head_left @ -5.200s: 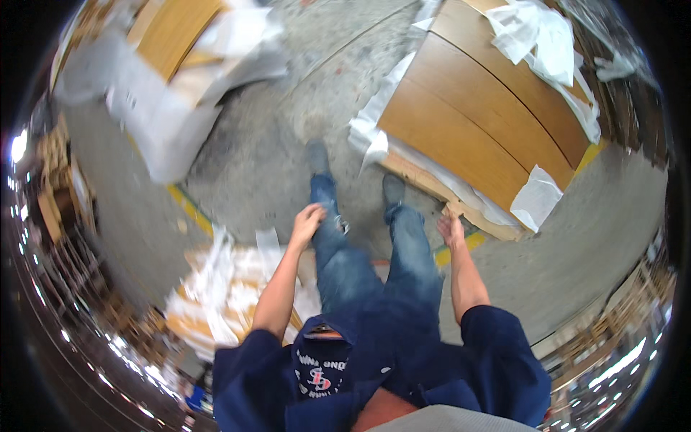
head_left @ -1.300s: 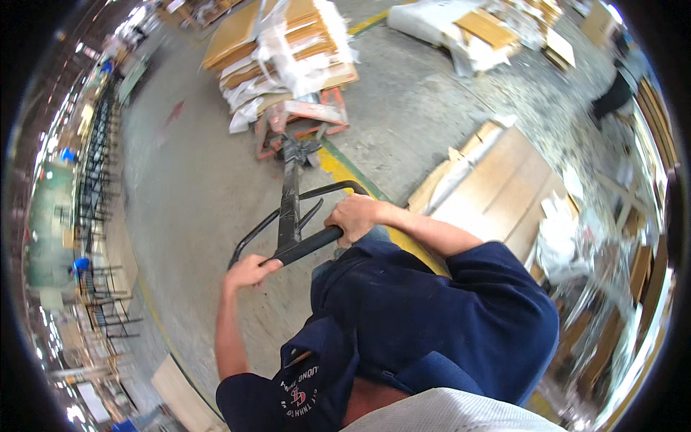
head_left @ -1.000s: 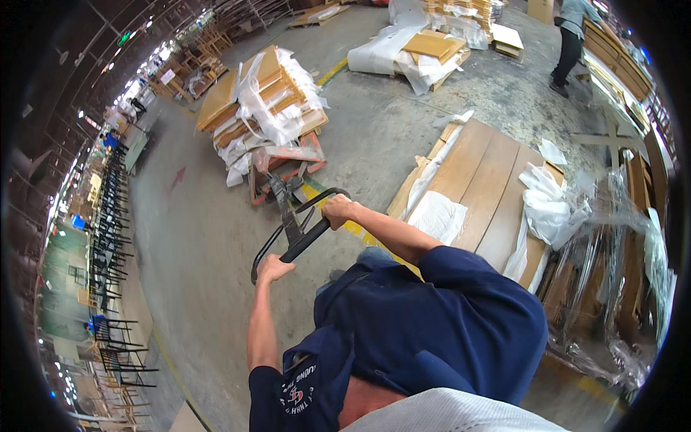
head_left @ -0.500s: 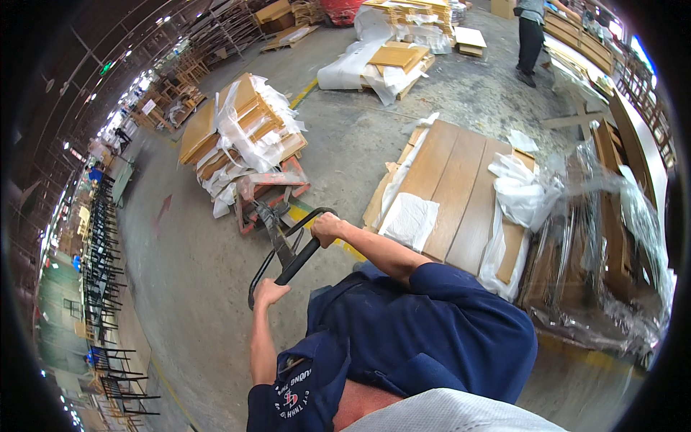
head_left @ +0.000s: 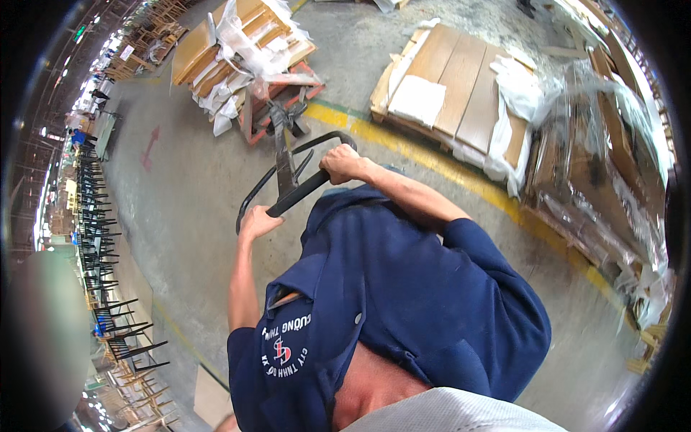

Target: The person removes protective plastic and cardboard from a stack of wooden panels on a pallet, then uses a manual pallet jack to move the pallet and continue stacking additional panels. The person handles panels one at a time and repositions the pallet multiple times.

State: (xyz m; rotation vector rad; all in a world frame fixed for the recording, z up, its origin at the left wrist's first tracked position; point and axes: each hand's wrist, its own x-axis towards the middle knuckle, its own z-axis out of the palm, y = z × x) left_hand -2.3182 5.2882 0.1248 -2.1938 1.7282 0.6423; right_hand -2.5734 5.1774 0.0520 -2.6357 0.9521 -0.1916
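Note:
My left hand [head_left: 260, 223] is closed around the left end of the black handlebar [head_left: 306, 193] of a pallet jack. Round the bar's right end wraps my right hand [head_left: 344, 164]. A dark shaft [head_left: 286, 162] runs from the bar down to the jack's orange-red frame [head_left: 304, 85]. On that frame sits a stack of wooden panels [head_left: 252, 29], loosely covered with torn white foam wrap. The bar stands close in front of my navy shirt [head_left: 389, 273], slanting up to the right. My fingertips are partly hidden behind the bar.
A low pallet of brown boards [head_left: 450, 79] with white foam lies to the right. Beside it stand tall boards in clear plastic film [head_left: 590, 158]. A yellow floor line [head_left: 432, 158] passes nearby. Black chairs [head_left: 97, 230] line the far left; a blurred shape [head_left: 47, 338] blocks the lower left.
The loaded jack, the board pallet and the plastic-wrapped boards sit higher in the picture; more floor and yellow line show. Both hands keep hold of the handlebar, also higher in view.

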